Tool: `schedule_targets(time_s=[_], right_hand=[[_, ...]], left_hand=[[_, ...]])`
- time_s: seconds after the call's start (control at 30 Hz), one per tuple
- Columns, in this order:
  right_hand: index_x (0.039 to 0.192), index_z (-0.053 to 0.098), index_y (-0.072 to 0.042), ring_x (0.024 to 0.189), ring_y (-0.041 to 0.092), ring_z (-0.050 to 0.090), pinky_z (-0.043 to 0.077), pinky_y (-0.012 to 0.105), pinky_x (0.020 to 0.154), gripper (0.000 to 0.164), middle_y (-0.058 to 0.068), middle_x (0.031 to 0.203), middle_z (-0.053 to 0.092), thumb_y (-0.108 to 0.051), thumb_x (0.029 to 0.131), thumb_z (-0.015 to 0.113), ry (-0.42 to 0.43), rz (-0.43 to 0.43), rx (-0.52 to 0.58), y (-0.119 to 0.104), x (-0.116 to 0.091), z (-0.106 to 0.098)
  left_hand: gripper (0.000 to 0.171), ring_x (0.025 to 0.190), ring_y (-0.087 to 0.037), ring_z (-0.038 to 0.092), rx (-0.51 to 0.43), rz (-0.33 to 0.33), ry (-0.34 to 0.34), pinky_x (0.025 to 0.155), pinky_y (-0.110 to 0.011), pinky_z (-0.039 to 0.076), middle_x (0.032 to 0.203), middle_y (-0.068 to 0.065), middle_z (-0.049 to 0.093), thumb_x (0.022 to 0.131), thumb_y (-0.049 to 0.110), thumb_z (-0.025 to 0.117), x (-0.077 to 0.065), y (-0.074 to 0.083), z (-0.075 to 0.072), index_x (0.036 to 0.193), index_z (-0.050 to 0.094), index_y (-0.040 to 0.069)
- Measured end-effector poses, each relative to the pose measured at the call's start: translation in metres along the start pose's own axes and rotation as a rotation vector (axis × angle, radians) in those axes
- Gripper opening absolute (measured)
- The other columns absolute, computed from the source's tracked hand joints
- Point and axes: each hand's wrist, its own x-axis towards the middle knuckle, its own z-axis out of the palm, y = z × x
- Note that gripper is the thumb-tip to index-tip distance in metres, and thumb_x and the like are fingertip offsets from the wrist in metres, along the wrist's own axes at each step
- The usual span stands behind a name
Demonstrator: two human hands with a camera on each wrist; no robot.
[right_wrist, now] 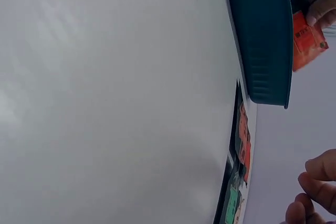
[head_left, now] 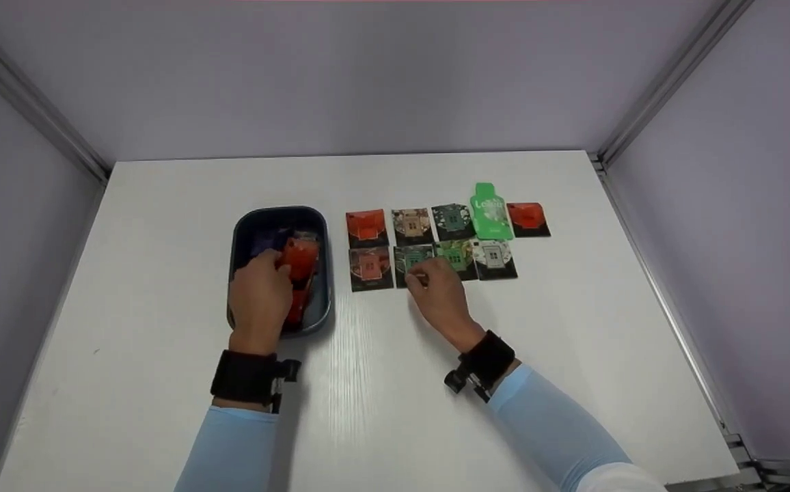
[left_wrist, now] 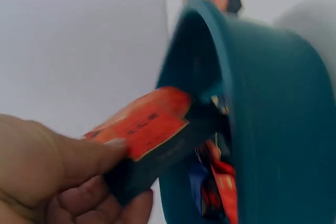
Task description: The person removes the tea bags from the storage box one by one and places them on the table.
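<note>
Left hand (head_left: 258, 297): is reaching over the left part of the bin (left_wrist: 283, 124); its grip is pinching one red-and-black packet (left_wrist: 149, 132) between thumb and fingers.
Held packet: is tilting at the bin's opening, its printed red part showing beside the thumb.
Bin: is standing on the left half of the white desk (head_left: 368, 424), left of the two packet rows.
Bin contents: a second red packet (head_left: 297, 309) is lying toward the near end and a purple packet (head_left: 268, 240) toward the far end; other pieces are overlapping and blurring too much to count.
Right hand (head_left: 438, 290): is hovering above the near row, right of the bin; its grip is holding nothing that shows, the fingers bending loosely.
Far row, left to right: a bright-red packet (head_left: 366, 227), a tan packet (head_left: 412, 226), a dark-green packet (head_left: 452, 221), a green bottle-shaped sachet (head_left: 491, 212) and a red end packet (head_left: 527, 219) are lying side by side.
Near row, left to right: a dull-red packet (head_left: 372, 268), a green packet (head_left: 413, 257) partly hiding behind the right hand, a light-green packet (head_left: 456, 256) and a white packet (head_left: 495, 259) are lying in line.
Row extent: the far row is reaching farther right than the near row.
Wrists: both are carrying black bands (head_left: 244, 376), with light-blue sleeves (head_left: 552, 424) covering the forearms.
</note>
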Motion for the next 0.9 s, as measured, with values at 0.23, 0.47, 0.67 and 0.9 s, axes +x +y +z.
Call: schedule_targets(time_s=[0.23,0.47,0.67,0.9], right_hand=[[0.109,0.071,-0.009,0.087,0.019,0.059,0.049,0.037,0.077,0.015,0.007,0.104,0.059,-0.021,0.101,0.067,-0.003,-0.045,0.090,-0.017,0.000,0.001],[0.129,0.057,-0.011,0.107,0.020,0.063,0.056,0.036,0.085,0.036,0.008,0.119,0.064,-0.029,0.100,0.068,-0.049,-0.059,0.320,-0.026,-0.002,0.000],[0.132,0.045,-0.010,0.101,0.019,0.068,0.053,0.032,0.082,0.042,0.006,0.110,0.073,-0.029,0.101,0.066,-0.015,-0.056,0.442,-0.024,-0.006,-0.003],[0.136,0.043,-0.012,0.088,0.021,0.063,0.046,0.029,0.075,0.045,0.007,0.103,0.072,-0.027,0.100,0.065,0.073,-0.062,0.443,-0.017,-0.011,-0.004]], left_hand=[[0.027,0.081,-0.027,0.066,-0.257,-0.034,0.017,0.071,-0.044,0.053,0.100,-0.014,0.074,0.101,0.021,0.067,-0.007,0.024,0.019,0.119,0.071,0.002],[0.018,0.073,-0.021,0.060,-0.394,0.014,-0.060,0.065,-0.036,0.047,0.085,-0.007,0.070,0.100,0.024,0.069,-0.018,0.041,0.043,0.104,0.072,0.007],[0.014,0.074,-0.019,0.060,-0.434,0.066,-0.167,0.065,-0.035,0.047,0.084,-0.005,0.068,0.101,0.023,0.067,-0.026,0.054,0.063,0.105,0.069,0.010],[0.023,0.081,-0.019,0.064,-0.367,0.049,-0.275,0.070,-0.035,0.050,0.096,-0.007,0.072,0.100,0.018,0.067,-0.029,0.058,0.082,0.120,0.069,0.006]])
